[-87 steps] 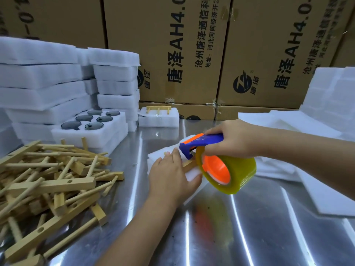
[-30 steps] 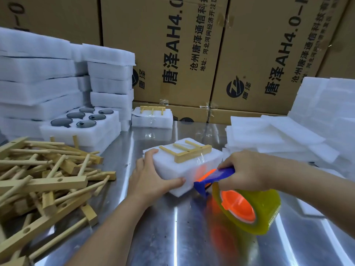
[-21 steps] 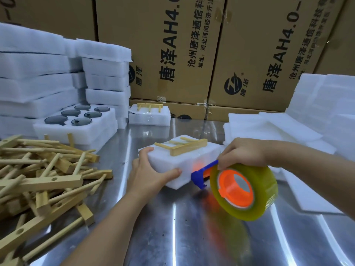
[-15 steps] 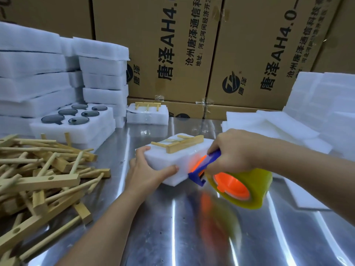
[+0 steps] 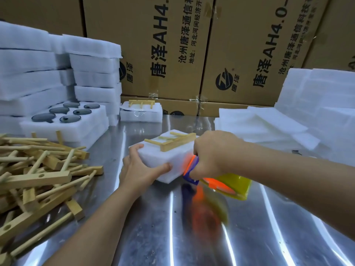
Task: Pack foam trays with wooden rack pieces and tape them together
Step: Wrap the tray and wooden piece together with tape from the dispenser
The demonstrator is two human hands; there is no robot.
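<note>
A white foam tray bundle point(image 5: 159, 159) lies on the steel table point(image 5: 172, 227), with a wooden rack piece point(image 5: 177, 144) on its top. My left hand point(image 5: 140, 169) grips its near left corner, thumb along the front face. My right hand point(image 5: 213, 152) holds a tape dispenser point(image 5: 224, 185) by its blue and orange handle, pressed against the bundle's right front edge. The yellowish tape roll hangs low to the right of the bundle.
A heap of wooden rack pieces point(image 5: 38, 175) covers the table's left. Foam tray stacks point(image 5: 96, 73) and a tray with dark round discs point(image 5: 65, 120) stand behind it. Another taped bundle point(image 5: 141, 113) sits at the back; flat foam sheets point(image 5: 269, 123) on the right; cardboard boxes point(image 5: 192, 45) behind.
My right hand has swung the dispenser from the bundle's top down around its right front side, roll tipping flat. The left hand shifted to the near left corner and turned the bundle.
</note>
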